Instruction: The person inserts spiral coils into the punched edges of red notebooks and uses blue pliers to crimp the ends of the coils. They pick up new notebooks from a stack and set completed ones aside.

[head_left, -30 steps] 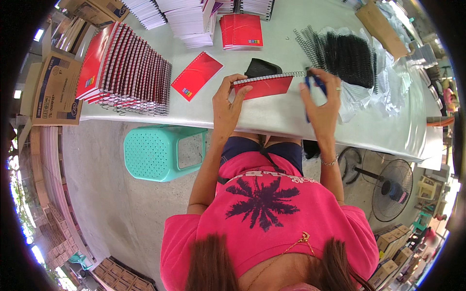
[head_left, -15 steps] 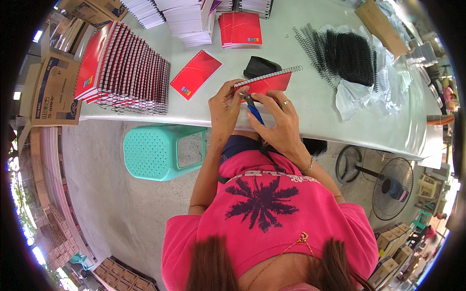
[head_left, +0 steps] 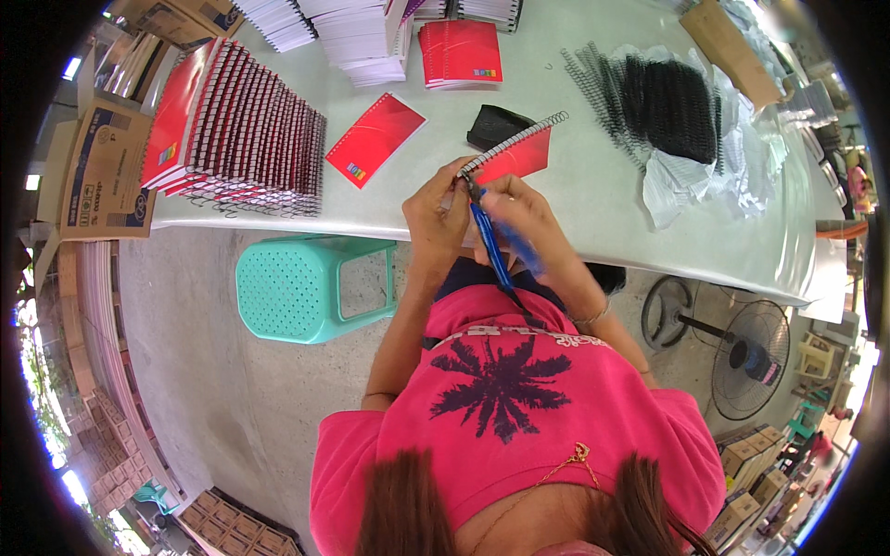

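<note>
A red spiral notebook (head_left: 524, 157) is gripped near its binding by my left hand (head_left: 432, 215). Its wire coil runs along the upper edge, and a loose length sticks out past the far right corner. Blue-handled pliers (head_left: 489, 246) are in my right hand (head_left: 540, 221), jaws at the near-left end of the coil beside my left fingertips. The handles look spread, one of them smeared by motion. Just behind the notebook lies a black open holder (head_left: 487, 128). A single punched red cover (head_left: 375, 139) rests to the left of my hands.
Bound red notebooks (head_left: 250, 130) stand stacked at left. More red notebooks (head_left: 461, 54) and white page stacks (head_left: 362, 37) sit at the back. Black wire coils (head_left: 672, 111) lie on crumpled paper at right. A green stool (head_left: 287, 292) and a fan (head_left: 749, 360) flank me.
The pliers' handles have swung apart and tilted down toward me. The notebook has shifted slightly left and turned a little, its coil now sloping more steeply.
</note>
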The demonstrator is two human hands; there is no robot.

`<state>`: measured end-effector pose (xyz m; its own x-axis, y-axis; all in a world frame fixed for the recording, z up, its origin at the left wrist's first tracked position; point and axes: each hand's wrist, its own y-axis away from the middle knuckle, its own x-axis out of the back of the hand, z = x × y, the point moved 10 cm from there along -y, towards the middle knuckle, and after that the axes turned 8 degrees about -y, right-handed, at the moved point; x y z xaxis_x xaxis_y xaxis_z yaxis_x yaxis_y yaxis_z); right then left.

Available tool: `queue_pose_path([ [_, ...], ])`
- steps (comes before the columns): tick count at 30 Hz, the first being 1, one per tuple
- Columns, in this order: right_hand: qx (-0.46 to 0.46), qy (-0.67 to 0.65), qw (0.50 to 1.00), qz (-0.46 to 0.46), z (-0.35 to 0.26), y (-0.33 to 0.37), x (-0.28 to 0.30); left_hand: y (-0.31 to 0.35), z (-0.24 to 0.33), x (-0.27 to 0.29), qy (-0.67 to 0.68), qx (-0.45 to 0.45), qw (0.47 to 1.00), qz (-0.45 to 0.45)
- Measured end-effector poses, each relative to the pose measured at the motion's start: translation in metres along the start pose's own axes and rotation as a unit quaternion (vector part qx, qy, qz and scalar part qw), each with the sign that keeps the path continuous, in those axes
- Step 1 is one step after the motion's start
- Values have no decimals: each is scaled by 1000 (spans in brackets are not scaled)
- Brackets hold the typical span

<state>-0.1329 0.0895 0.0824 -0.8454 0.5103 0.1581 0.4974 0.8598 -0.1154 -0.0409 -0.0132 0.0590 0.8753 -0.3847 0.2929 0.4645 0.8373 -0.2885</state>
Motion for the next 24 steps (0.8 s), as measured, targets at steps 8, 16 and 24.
queue_pose_path([
  [8,-69,-14,994,-89,19,-23,47,-5,18,24,-26,75,996,28],
  [16,95,329,931,128,39,-33,127,-47,144,189,-162,-25,950,268],
  [24,94,348,924,130,38,-28,118,-151,197,340,-140,-159,955,207],
])
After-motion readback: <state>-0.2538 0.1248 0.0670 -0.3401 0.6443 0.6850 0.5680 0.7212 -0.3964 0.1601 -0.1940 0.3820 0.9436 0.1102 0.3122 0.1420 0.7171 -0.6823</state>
